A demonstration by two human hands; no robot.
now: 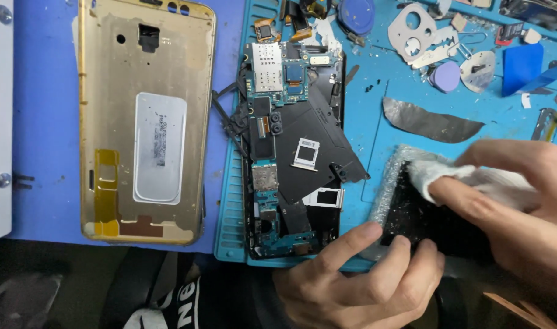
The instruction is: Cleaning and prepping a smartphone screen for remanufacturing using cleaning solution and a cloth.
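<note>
My right hand (pixel 522 207) presses a wad of white tissue (pixel 449 173) onto a black phone screen panel (pixel 412 213) at the lower right. The panel has a silvery, crumbly edge. My left hand (pixel 357 280) grips the panel's near edge from below, thumb and fingers curled on it. An opened phone body (pixel 290 152) with exposed circuit boards, black shields and small metal trays lies to the left of the panel on the blue work mat (pixel 376 116).
A gold phone back frame (pixel 144 116) with a white label lies at the left. Small parts crowd the mat's far side: metal brackets (pixel 412 30), a dark foil strip (pixel 430 125), blue plastic picks (pixel 522 67), flex cables (pixel 297 18).
</note>
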